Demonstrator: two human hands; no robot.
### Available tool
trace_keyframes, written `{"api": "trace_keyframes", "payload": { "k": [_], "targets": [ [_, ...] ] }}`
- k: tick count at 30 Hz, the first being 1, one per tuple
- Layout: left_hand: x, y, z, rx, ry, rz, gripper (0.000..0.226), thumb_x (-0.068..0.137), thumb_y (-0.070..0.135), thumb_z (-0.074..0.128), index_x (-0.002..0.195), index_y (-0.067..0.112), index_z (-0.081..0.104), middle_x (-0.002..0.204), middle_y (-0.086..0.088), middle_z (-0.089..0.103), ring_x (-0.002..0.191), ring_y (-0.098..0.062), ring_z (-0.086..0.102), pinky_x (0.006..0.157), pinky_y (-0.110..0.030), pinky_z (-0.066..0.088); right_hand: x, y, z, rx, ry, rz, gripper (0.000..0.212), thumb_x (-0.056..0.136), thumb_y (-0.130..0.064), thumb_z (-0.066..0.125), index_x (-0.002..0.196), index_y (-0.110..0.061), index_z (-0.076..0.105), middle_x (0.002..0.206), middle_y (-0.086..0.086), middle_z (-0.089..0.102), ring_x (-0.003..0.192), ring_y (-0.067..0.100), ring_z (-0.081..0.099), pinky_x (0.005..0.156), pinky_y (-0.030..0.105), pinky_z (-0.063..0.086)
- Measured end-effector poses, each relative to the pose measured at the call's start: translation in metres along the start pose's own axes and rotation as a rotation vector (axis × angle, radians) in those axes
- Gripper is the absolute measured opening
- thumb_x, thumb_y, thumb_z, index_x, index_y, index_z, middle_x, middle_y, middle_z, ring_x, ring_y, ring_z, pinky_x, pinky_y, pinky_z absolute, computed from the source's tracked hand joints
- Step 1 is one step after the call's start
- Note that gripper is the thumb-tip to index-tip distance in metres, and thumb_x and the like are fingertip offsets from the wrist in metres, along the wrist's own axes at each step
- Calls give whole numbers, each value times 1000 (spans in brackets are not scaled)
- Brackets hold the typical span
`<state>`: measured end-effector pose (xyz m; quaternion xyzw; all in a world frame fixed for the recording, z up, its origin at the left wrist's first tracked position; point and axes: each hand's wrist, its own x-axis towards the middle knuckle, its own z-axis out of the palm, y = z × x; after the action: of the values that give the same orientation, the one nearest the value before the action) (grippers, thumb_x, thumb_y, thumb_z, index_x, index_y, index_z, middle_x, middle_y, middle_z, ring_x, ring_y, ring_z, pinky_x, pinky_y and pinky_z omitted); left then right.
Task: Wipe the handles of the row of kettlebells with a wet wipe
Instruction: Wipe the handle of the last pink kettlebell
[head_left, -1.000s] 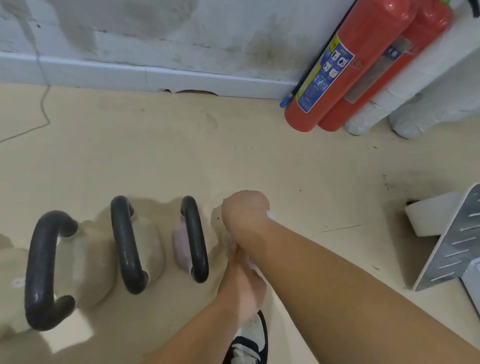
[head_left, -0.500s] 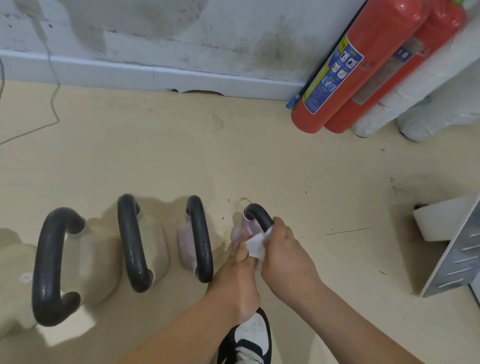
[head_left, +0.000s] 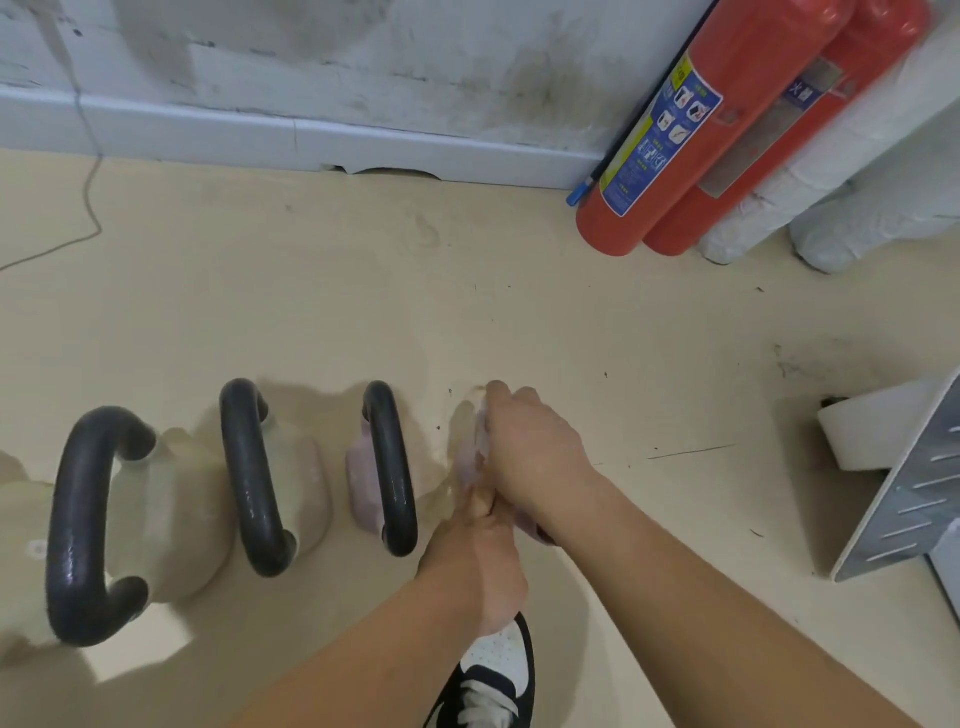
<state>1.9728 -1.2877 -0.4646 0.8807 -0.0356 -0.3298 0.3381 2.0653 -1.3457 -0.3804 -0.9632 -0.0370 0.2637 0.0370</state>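
A: Which step is this?

B: The wiping itself, on the kettlebell at the right end of the row. The right hand (head_left: 535, 457) is curled down over its handle with the wipe (head_left: 482, 441) pressed beneath; only a pale edge of the wipe shows at the knuckles. The handle itself is hidden under that hand.

A: And the left hand (head_left: 480, 566)?

B: Closed in a fist just below, touching the right one. It seems to steady the near end of the handle, but I cannot tell what its fingers hold.

A: What comes next, do you think?

B: Probably a slide of the wipe along the handle, then a shift left to the next handle (head_left: 389, 467).

A: How do the others look?

B: Three black handles stand side by side on the floor (head_left: 311, 312): a slim one on a pinkish bell, a middle handle (head_left: 252, 478) on a beige bell, and a big handle (head_left: 78, 525) at far left. Their surfaces glisten faintly, perhaps damp.
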Motion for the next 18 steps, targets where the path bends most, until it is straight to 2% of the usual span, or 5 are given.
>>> {"api": "trace_keyframes", "payload": {
  "k": [3, 7, 11, 14, 18],
  "targets": [
    [1, -5, 2, 32, 19, 72, 91, 88, 16, 53, 162, 16, 0, 170, -9, -8, 156, -25, 8, 124, -46, 24, -39, 20, 22, 190, 127, 10, 50, 96, -29, 57, 138, -23, 32, 109, 1, 49, 85, 24, 53, 68, 36, 46],
    [-9, -3, -17, -90, -80, 7, 110, 89, 5, 51, 137, 35, -44, 156, 14, -44, 153, -12, 20, 115, -32, 39, -49, 26, 29, 206, 133, 54, 72, 96, -29, 56, 156, -17, 16, 122, 7, 52, 100, 29, 61, 73, 39, 51],
    [-1, -5, -6, 139, -63, 71, 88, 89, 12, 53, 162, 14, 4, 169, -11, -3, 154, -24, 16, 122, -43, 27, -5, 1, 19, -98, 130, 91, 78, 98, -23, 57, 159, -3, 11, 133, 13, 48, 114, 34, 61, 77, 41, 47],
    [-6, 3, -10, 234, -128, -13, 66, 96, 11, 44, 157, 9, 20, 164, -10, 20, 151, -29, 21, 122, -41, 24, 32, -22, 8, -256, -20, 124, 53, 90, -11, 62, 139, -2, 45, 124, 12, 50, 118, 32, 57, 79, 39, 45],
    [-12, 7, -22, 97, -110, -51, 102, 89, 4, 46, 156, 32, -25, 167, 4, -23, 149, -27, 26, 116, -42, 37, 43, -29, -15, -323, -230, 9, 9, 89, -7, 61, 94, -14, 60, 91, 6, 50, 91, 28, 54, 72, 34, 44]
  ]
}}
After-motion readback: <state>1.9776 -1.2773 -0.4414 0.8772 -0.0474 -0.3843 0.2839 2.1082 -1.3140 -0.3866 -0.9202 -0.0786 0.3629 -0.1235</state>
